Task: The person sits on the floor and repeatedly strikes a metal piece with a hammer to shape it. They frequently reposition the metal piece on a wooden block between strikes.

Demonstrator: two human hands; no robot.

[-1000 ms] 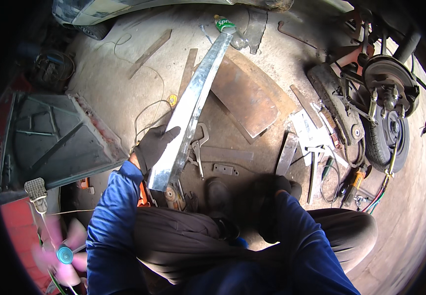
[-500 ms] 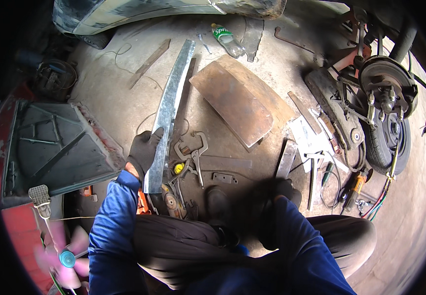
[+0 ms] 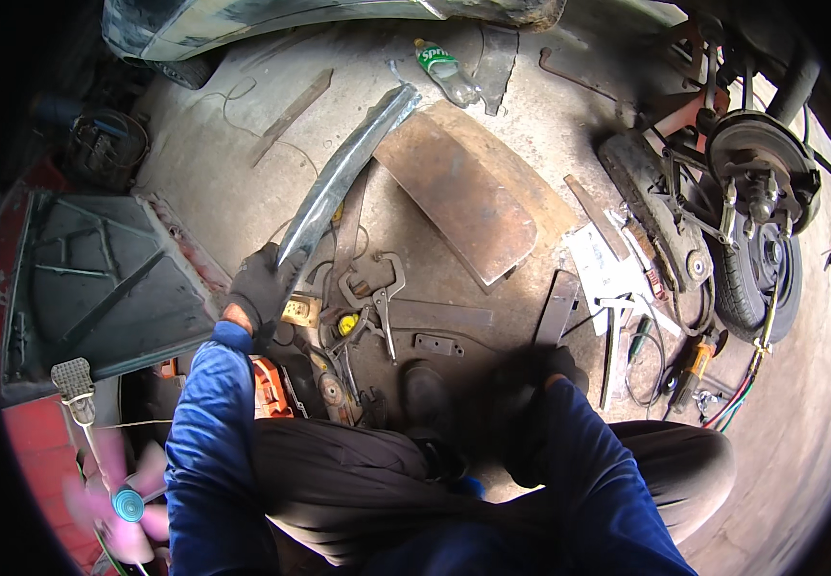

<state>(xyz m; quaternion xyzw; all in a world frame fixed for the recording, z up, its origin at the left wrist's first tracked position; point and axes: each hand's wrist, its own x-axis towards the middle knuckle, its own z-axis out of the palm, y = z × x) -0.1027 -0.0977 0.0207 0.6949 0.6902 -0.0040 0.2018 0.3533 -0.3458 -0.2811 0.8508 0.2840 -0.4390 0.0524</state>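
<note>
My left hand (image 3: 260,283), in a dark glove, is closed around the near end of a long, narrow grey sheet-metal strip (image 3: 334,178). The strip slants up and to the right, its far end close to the upper corner of a rusty metal plate (image 3: 454,192). My right hand (image 3: 557,368), also gloved, is low by my right knee, next to the near end of a flat metal bar (image 3: 557,305). Deep shadow hides its fingers. Between the hands lie locking clamps (image 3: 382,293), a yellow round thing (image 3: 347,324) and a small drilled metal block (image 3: 439,345).
A dark panel (image 3: 99,278) and a spinning pink fan (image 3: 128,504) are at the left. A vehicle body (image 3: 291,29) stands at the far side. A plastic bottle (image 3: 446,72) lies before it. At right are a wheel hub (image 3: 756,168), a tyre (image 3: 747,288) and a yellow power tool (image 3: 694,370).
My left hand has moved left and slightly nearer. The strip has turned over partly and swung, its far end now further right, uncovering a yellow block beneath. My right hand has barely moved.
</note>
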